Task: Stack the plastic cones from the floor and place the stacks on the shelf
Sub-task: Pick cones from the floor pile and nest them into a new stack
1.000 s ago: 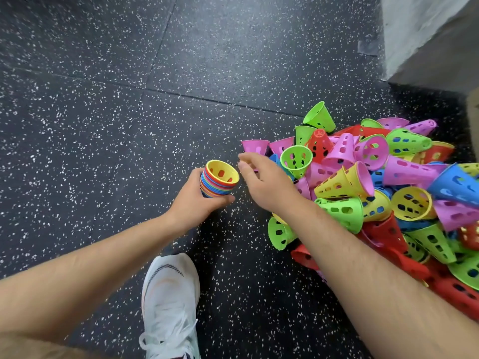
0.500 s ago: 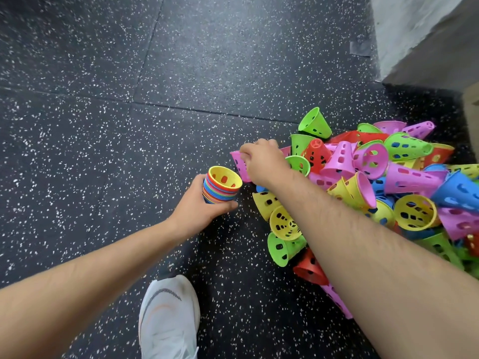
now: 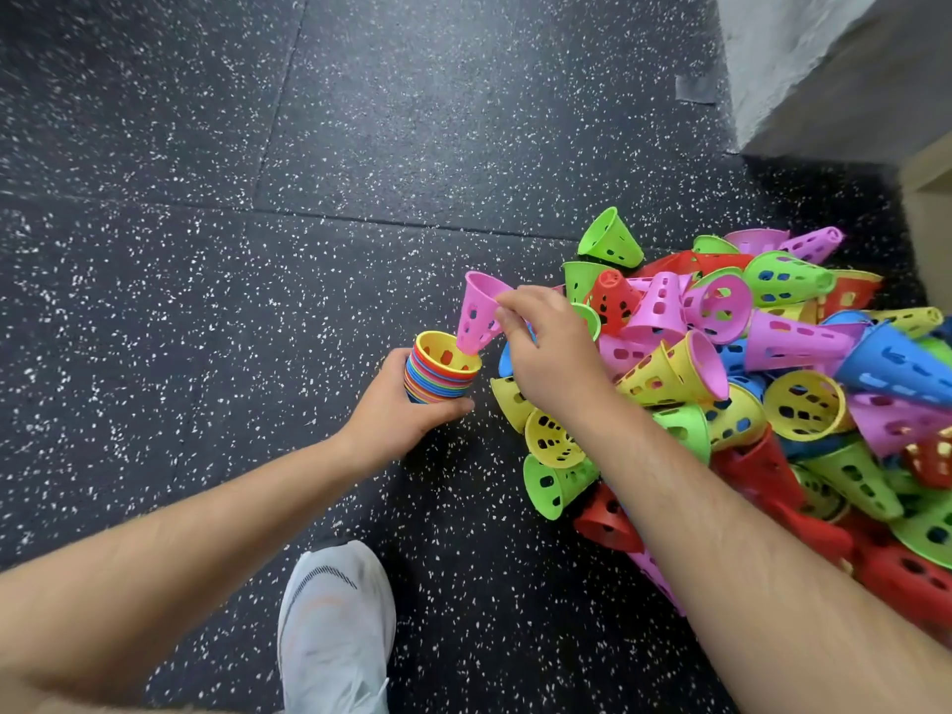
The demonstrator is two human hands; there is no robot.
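Observation:
My left hand [image 3: 399, 409] grips a stack of nested cones [image 3: 438, 373] with a yellow cone on top and many coloured rims below it. My right hand [image 3: 546, 353] pinches the rim of a pink perforated cone [image 3: 476, 316], whose narrow tip sits in the mouth of the yellow top cone. A big pile of loose cones [image 3: 762, 383] in green, yellow, pink, red and blue lies on the floor to the right, partly hidden by my right forearm.
The floor [image 3: 257, 249] is black rubber with white speckles. My white shoe [image 3: 335, 631] stands at the bottom centre. A grey block [image 3: 824, 69] fills the top right corner, with a pale wooden edge [image 3: 927, 198] beside it.
My right hand picked a pink cone from the pile's left edge and carried it left, tip down, into the stack's mouth. The left hand stayed around the stack.

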